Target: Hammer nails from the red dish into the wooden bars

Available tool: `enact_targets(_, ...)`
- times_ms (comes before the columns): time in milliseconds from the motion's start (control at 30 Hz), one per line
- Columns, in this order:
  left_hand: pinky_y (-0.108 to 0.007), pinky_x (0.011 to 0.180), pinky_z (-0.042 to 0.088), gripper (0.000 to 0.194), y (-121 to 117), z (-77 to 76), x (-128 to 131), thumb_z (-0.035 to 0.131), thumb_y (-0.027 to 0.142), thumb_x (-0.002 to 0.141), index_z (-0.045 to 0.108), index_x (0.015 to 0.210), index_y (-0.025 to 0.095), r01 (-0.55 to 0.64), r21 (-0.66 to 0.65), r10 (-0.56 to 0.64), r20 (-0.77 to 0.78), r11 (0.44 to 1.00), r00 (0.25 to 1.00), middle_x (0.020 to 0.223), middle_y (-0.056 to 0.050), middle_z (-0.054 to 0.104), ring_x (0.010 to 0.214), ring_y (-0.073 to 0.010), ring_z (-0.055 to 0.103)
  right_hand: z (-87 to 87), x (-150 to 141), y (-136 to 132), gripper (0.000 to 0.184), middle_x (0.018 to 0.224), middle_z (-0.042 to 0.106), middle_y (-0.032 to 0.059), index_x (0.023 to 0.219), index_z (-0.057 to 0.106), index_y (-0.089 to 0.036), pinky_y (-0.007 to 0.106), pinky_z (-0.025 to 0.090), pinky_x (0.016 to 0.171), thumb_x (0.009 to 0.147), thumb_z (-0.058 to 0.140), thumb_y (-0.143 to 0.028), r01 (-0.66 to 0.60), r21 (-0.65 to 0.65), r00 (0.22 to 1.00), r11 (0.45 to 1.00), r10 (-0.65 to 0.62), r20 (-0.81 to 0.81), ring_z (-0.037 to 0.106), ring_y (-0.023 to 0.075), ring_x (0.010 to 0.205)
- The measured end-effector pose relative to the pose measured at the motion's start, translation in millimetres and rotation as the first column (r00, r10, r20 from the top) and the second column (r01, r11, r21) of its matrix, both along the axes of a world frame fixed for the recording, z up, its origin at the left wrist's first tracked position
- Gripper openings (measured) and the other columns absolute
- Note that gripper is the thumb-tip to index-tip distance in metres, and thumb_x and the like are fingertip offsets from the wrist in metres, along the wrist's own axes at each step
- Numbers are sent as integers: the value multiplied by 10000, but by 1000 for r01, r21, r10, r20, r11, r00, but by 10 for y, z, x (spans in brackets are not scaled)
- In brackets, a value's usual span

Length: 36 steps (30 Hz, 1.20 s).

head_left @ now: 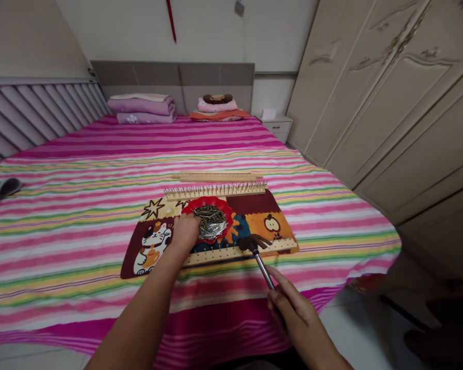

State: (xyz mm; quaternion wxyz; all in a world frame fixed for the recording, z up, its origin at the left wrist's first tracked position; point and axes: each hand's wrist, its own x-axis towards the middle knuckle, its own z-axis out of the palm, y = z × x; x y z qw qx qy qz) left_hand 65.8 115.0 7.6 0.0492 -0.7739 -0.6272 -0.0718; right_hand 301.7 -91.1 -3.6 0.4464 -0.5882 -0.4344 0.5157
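My left hand point(186, 232) reaches over the left rim of a red scalloped bowl point(226, 207) filled with loose nails point(211, 222). Its fingers are curled down at the nails; their tips are hidden, so what they grip does not show. In my right hand point(289, 303) is a claw hammer point(262, 267) with a shiny metal handle and dark head, held by its lower end. The hammer head lies over a pale wooden strip point(216, 255) at the mat's near edge, which has a row of small holes and several nails standing in its left part.
Behind the bowl, another wooden strip point(216, 192) bristles with upright nails. More bare strips point(218, 177) lie beyond it. All rest around a patterned mat point(133, 257) on a striped bedspread point(80, 216). Folded bedding point(142, 109) sits by the headboard; wardrobes point(354, 103) stand right.
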Motion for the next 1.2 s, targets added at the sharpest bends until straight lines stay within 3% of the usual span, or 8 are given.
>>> enact_targets(200,-306,662,400,213,-24,119,-58,495,174,730,677,622,194,48,-54,-46,28,997,999,756,-102,644,732,-217,583,15,-28,24,520,675,504,-17,1355,490,-226,226,306,474,887,472,-453,-8,14,1000,1000,7,29,412,128,558)
enact_targets(333,-265,639,409,139,-123,218,-245,530,209,700,665,670,217,9,-70,14,323,998,946,726,-41,661,679,-171,587,38,-84,16,534,639,467,-32,1345,501,-221,214,288,450,872,486,-469,-5,19,1000,1000,5,-1,386,118,530)
enact_targets(400,-247,620,417,120,-222,238,-421,558,272,683,663,720,229,-72,-81,105,575,994,811,697,-5,665,647,-149,583,64,-122,16,546,622,440,-40,1349,497,-217,209,278,437,871,484,-480,-21,18,1000,1000,22,-18,371,114,514)
enact_targets(500,-231,571,430,206,-425,197,-710,612,367,619,649,742,205,-188,-162,237,827,969,510,642,15,649,600,-135,576,116,-193,40,556,623,440,-38,1362,480,-216,206,282,425,873,483,-482,-85,18,996,996,85,-11,366,114,506)
enact_targets(567,-230,545,434,269,-571,121,-856,646,407,579,642,728,184,-239,-244,317,884,940,345,597,20,628,562,-128,565,151,-257,68,548,629,449,-35,1358,483,-216,208,286,427,873,486,-470,-101,15,995,995,101,-3,370,115,506)
enact_targets(667,-233,538,443,327,-747,-47,-954,670,454,565,658,726,170,-284,-306,375,898,908,230,573,20,623,538,-119,556,187,-365,110,537,609,440,-39,1345,500,-211,219,289,436,869,488,-458,-118,14,993,993,118,-7,371,116,494)
enact_targets(867,-244,594,469,385,-883,-345,-921,688,467,549,671,788,166,-286,-288,337,931,914,138,638,2,654,609,-133,592,195,-506,139,554,578,430,-45,1319,524,-210,222,289,434,846,509,-498,-146,48,989,988,146,0,373,121,482)
enact_targets(1200,-235,605,434,279,-961,-392,-849,634,439,601,651,737,197,-324,-246,324,921,914,215,645,20,641,630,-131,567,234,-560,154,507,595,434,-43,1323,523,-201,220,271,438,867,501,-422,-186,54,982,981,186,0,353,110,483)
